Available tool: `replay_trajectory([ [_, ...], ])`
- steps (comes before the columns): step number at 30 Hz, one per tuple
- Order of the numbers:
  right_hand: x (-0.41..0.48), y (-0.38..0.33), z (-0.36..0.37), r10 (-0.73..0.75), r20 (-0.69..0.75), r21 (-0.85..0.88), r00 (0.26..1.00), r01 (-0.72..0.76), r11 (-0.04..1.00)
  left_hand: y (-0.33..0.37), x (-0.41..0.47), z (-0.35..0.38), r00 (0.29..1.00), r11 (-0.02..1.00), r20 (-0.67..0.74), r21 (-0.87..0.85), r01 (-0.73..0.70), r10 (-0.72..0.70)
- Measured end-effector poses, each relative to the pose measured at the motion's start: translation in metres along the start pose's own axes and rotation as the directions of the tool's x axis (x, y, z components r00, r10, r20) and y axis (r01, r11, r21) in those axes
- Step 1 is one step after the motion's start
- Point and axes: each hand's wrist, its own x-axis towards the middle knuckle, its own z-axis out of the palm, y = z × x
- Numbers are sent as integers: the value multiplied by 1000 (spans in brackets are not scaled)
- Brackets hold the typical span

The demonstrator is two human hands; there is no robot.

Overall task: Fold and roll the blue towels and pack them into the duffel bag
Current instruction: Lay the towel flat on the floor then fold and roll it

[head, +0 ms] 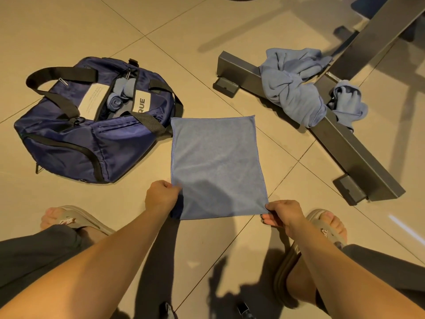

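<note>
A blue towel lies flat on the tiled floor in front of me. My left hand pinches its near left corner and my right hand pinches its near right corner. To the left sits the navy duffel bag, unzipped on top, with rolled blue towels showing inside the opening. More blue towels lie crumpled in a heap over a metal frame at the right.
A dark metal frame with feet runs diagonally across the floor at the right, and another beam rises toward the top right. My feet in sandals flank the towel's near edge.
</note>
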Motion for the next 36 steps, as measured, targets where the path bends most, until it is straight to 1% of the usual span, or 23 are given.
replay_trajectory([
  [3,-1,4,-4,-20,32,15,999,19,1000,-17,-14,2,996,995,56,-68,67,-64],
  [6,-2,6,-7,-29,30,23,999,29,999,-26,-21,0,990,992,89,-55,113,-108],
  [10,0,10,-8,-31,1,11,1000,31,999,-37,-24,-8,988,987,36,-56,149,-147],
  [12,0,14,-9,-34,-18,13,999,34,999,-43,-30,-9,990,989,28,-52,141,-139],
  [15,-3,19,-11,-48,-55,15,997,49,999,-50,-45,-3,995,995,25,-7,97,-97],
  [18,-8,20,-10,-77,-75,10,994,78,997,-54,-60,7,997,997,-8,31,71,-71],
  [23,-20,20,-11,-97,-41,-26,994,96,995,-65,-69,15,993,982,-40,148,119,-114],
  [26,-31,21,-20,-101,-30,-47,994,100,994,-63,-74,8,987,987,11,20,159,-159],
  [31,-54,23,-27,-51,14,-41,999,51,998,-60,-89,-11,934,932,161,-123,340,-319],
  [32,-55,23,-28,-37,14,-52,999,38,998,-58,-95,-15,925,920,183,-154,361,-333],
  [35,-56,25,-34,34,34,-128,999,-29,991,-59,-108,-25,903,885,193,-203,419,-383],
  [36,-58,26,-36,70,53,-161,996,-61,985,-59,-114,-29,884,865,220,-210,456,-413],
])
